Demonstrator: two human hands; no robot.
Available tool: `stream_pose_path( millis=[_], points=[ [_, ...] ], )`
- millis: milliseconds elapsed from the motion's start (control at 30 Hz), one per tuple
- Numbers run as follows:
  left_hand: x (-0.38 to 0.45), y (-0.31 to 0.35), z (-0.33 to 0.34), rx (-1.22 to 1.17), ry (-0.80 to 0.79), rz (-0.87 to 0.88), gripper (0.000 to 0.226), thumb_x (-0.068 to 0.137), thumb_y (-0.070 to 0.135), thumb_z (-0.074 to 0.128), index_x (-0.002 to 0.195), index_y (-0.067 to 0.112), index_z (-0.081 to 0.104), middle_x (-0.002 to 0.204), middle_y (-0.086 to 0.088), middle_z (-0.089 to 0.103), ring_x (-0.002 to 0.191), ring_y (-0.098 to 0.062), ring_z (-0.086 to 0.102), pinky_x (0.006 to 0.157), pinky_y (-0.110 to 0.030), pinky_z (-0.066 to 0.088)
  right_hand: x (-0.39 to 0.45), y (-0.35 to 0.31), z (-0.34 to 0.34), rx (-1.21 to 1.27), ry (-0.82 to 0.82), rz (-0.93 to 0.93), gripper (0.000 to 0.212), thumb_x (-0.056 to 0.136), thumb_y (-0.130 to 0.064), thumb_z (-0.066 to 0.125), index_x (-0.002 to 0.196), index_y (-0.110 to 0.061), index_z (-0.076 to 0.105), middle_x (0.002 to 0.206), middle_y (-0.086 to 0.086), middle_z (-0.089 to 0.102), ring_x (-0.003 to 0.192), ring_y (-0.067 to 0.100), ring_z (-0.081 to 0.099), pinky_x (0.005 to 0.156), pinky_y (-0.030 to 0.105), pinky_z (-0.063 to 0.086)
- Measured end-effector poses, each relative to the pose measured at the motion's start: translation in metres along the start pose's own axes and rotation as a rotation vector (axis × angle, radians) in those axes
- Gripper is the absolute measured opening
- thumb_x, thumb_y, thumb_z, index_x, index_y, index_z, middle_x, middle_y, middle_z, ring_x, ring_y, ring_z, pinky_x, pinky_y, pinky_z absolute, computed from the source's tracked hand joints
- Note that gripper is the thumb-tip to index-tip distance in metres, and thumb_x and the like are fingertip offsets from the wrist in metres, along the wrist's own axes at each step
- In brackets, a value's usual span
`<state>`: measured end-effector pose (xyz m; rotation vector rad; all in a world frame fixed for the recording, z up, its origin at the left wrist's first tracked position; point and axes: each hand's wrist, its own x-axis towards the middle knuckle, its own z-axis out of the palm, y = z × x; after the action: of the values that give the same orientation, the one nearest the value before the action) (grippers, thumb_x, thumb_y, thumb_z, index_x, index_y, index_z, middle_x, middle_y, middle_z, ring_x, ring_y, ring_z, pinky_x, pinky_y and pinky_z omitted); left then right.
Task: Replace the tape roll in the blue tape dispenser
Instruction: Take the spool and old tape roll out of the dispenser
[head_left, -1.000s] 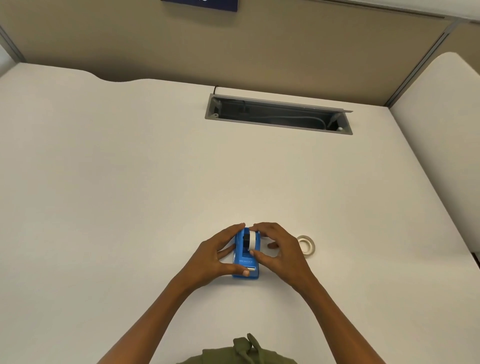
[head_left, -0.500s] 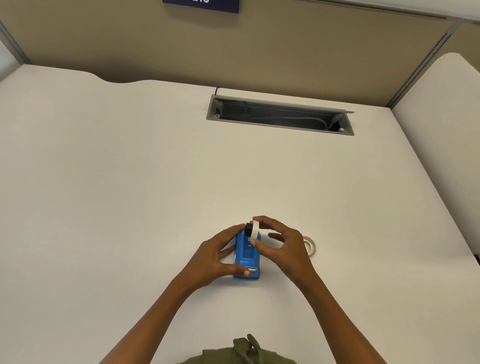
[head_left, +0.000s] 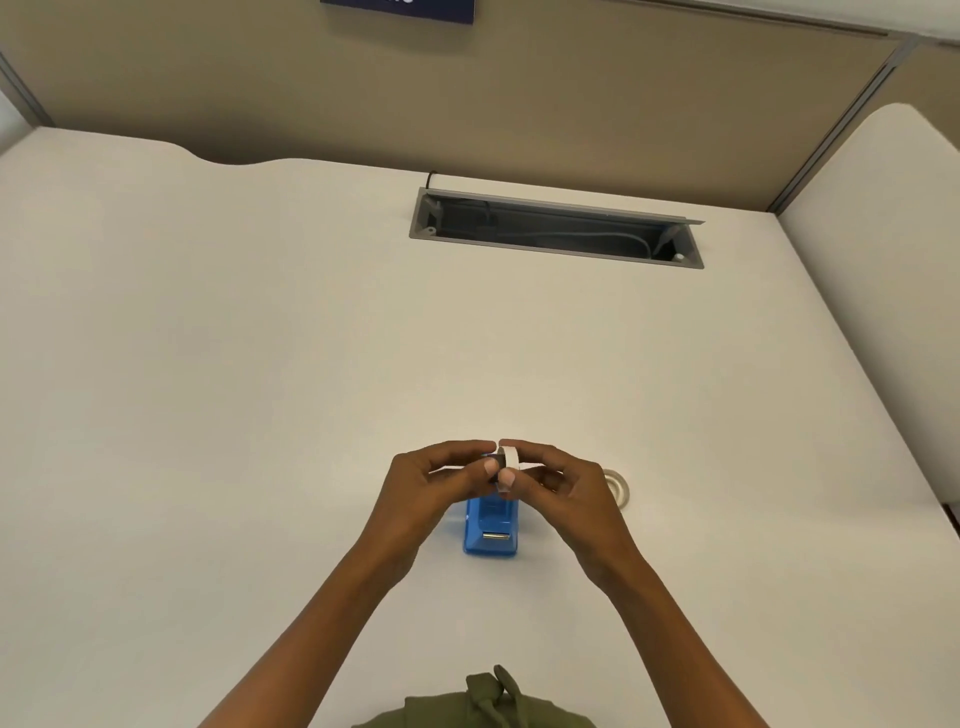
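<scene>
My left hand (head_left: 431, 488) is raised above the white desk (head_left: 260, 364), thumb and forefinger pinched on the dark hub (head_left: 494, 464) at the left face of the tape roll (head_left: 510, 464). I cannot tell how firmly those fingertips press, since they overlap the hub from this angle. Directly below my knuckles sits the blue tape dispenser (head_left: 491, 532), flat on the desk, its metal cutter strip facing me; no hand touches it, and its cradle is hidden behind my fingers. The roll itself is held on edge in the air above the dispenser's far end, white rim toward me. My right hand (head_left: 561, 493) closes on the roll from the other side, thumb and forefinger pinching its rim while the other fingers curl loosely. Just past that hand, a second tape roll (head_left: 618, 486) lies flat on the desk, partly hidden behind my fingers.

I judge the step in hand to be parting the hub from the roll, which is out of the dispenser. Next I need a steady opposing pull, left hand drawing the hub straight out along its axis while the right keeps the ring from twisting. Then the hub must go into the roll waiting on the right.
</scene>
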<state>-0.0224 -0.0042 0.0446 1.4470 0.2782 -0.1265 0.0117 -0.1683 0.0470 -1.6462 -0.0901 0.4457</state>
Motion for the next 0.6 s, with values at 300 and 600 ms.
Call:
stream_pose_path(
  millis=[300,600],
  points=[
    [-0.002,-0.005,0.004,0.029,-0.032,-0.031,0.025,0.074,0.022,0.073,0.099,0.022,0.072,0.1,0.0,0.075,0.095,-0.013,0.069,0.086,-0.02,0.048,-0.004,0.002,0.001,0.059,0.082,0.016,0.026,0.063,-0.045,0.071,0.084,-0.03,0.074,0.071,-0.008,0.076,0.064,0.015,0.071,0.059,0.015,0.054],
    [-0.002,-0.007,0.012,0.022,0.02,-0.008,0.015,0.078,0.025,0.069,0.092,0.023,0.073,0.082,0.012,0.076,0.079,-0.006,0.071,0.065,-0.002,0.045,-0.006,0.009,0.003,0.063,0.092,-0.022,0.027,0.069,-0.038,0.07,0.094,-0.028,0.073,0.087,0.0,0.074,0.073,0.015,0.069,0.068,0.019,0.054]
  ],
)
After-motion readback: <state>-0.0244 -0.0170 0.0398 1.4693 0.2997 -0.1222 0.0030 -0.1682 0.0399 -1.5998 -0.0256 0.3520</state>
